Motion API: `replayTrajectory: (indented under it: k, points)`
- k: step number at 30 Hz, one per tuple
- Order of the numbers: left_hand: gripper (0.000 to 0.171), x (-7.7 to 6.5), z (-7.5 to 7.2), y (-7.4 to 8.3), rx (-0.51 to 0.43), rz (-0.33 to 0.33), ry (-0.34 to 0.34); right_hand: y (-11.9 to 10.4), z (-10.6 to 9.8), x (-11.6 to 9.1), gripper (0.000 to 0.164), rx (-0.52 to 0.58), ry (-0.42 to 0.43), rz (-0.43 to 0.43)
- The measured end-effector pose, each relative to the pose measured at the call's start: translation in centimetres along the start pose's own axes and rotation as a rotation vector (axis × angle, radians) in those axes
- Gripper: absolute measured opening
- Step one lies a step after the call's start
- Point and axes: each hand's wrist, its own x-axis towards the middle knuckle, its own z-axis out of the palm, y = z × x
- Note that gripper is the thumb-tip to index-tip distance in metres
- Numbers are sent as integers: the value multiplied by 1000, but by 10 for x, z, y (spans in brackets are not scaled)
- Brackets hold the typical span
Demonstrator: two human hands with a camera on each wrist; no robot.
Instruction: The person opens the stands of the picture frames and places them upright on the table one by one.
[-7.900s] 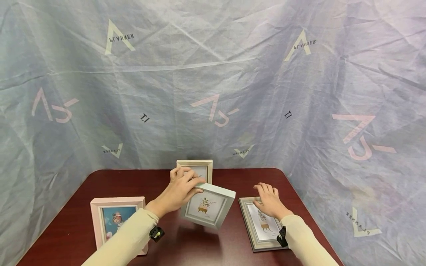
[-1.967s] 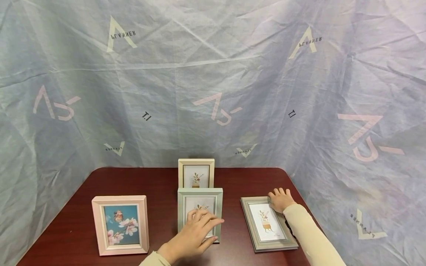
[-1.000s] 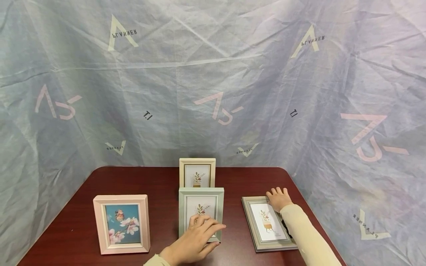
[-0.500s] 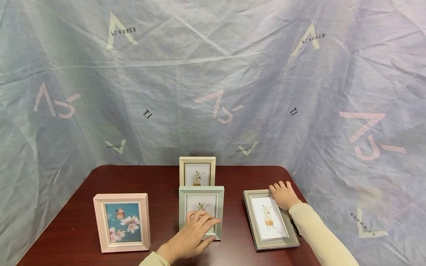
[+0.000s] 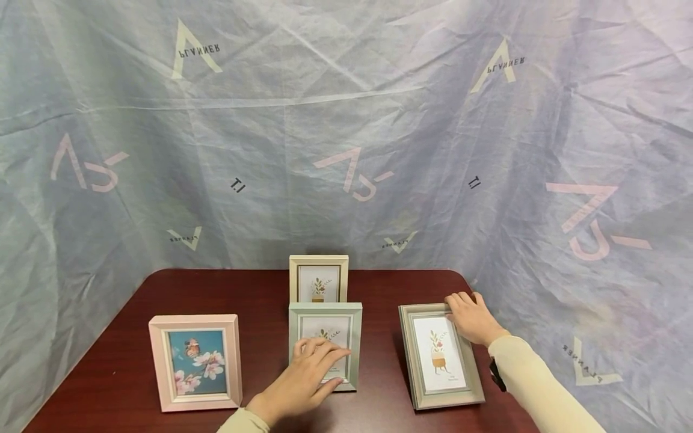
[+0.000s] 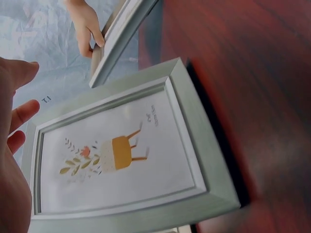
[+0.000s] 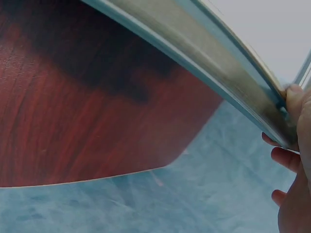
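Note:
My right hand (image 5: 476, 319) grips a grey-beige photo frame (image 5: 440, 355) at its upper right corner; the frame is tilted up off the table along its far end. In the right wrist view the thumb of that hand (image 7: 299, 145) lies on the front of the frame (image 7: 209, 58), other fingers behind it. A pale green photo frame (image 5: 330, 325) with a potted-plant print stands upright at the middle. My left hand (image 5: 305, 376) hovers before it, fingers loosely bent and holding nothing, hiding its lower left part. In the left wrist view, the green frame (image 6: 204, 145) lies beyond the fingers.
A pink photo frame (image 5: 197, 364) with a bird-and-blossom picture stands at the left. Behind the green frame stands a cream photo frame (image 5: 319, 279), its lower part hidden. The dark red table (image 5: 260, 300) is surrounded by a printed grey cloth (image 5: 271, 150).
Earlier my left hand held the green frame in the air; now it stands on the table, released. The grey-beige frame lay flat, and my right hand has raised its far end.

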Motion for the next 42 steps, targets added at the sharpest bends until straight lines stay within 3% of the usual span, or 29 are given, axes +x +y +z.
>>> replayTrajectory:
  k: [5, 12, 17, 23, 29, 32, 37, 42]
  points:
    - [44, 0, -8, -6, 33, -14, 12, -5, -21, 1, 28, 23, 7, 2]
    - [39, 2, -19, -14, 48, -37, 35, -7, -51, 0, 25, 30, -70, -2]
    - [51, 2, -22, -16, 29, -46, 46, -5, -64, 1, 20, 83, -99, -22]
    - [38, 2, -22, -15, 16, -50, 48, 1, -72, -2, 13, 161, -161, -22]
    - [38, 2, -22, -15, 20, -44, 53, 3, -75, -4, 12, 211, -179, -23]
    - [47, 2, -22, -15, 18, -42, 52, 3, -75, -5, 13, 223, -187, -10]
    - [51, 3, -23, -16, 12, -38, 53, 3, -80, -5, 20, 233, -179, -17]
    - [41, 4, -25, -16, 6, -43, 57, 0, -89, -2, 22, 227, -147, -37]
